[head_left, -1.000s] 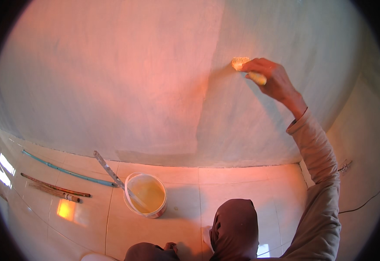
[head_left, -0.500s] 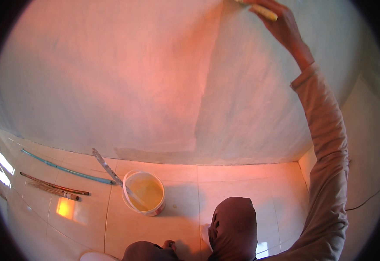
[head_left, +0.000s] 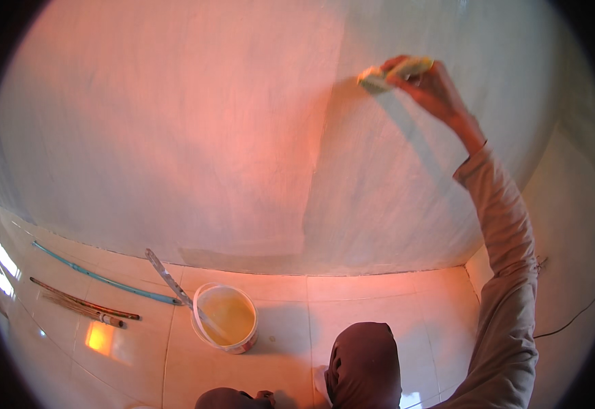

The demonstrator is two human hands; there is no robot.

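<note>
My right hand (head_left: 436,88) is raised against the wall (head_left: 229,136), closed around a wide flat paintbrush (head_left: 374,80) with a yellowish handle. The brush touches the wall, and a damp-looking grey streak runs down to the right from it. Only a small part of my left hand (head_left: 265,395) shows at the bottom, beside my left knee (head_left: 226,399); its fingers are mostly hidden. On the floor in front of me stands a white bucket (head_left: 256,327) of yellowish liquid, with a long stained stick (head_left: 166,274) leaning in it.
A blue-green pole (head_left: 103,278) lies on the tiles left of the bucket. Nearer are a thin brown stick (head_left: 83,297) and a bundle of twigs (head_left: 79,307). A thin dark cable (head_left: 573,322) runs along the right side. My right knee (head_left: 365,365) is bent in front.
My right hand has come down the wall with the paintbrush, from the top edge of the view. The damp streak now shows beneath it. The view has tilted up slightly.
</note>
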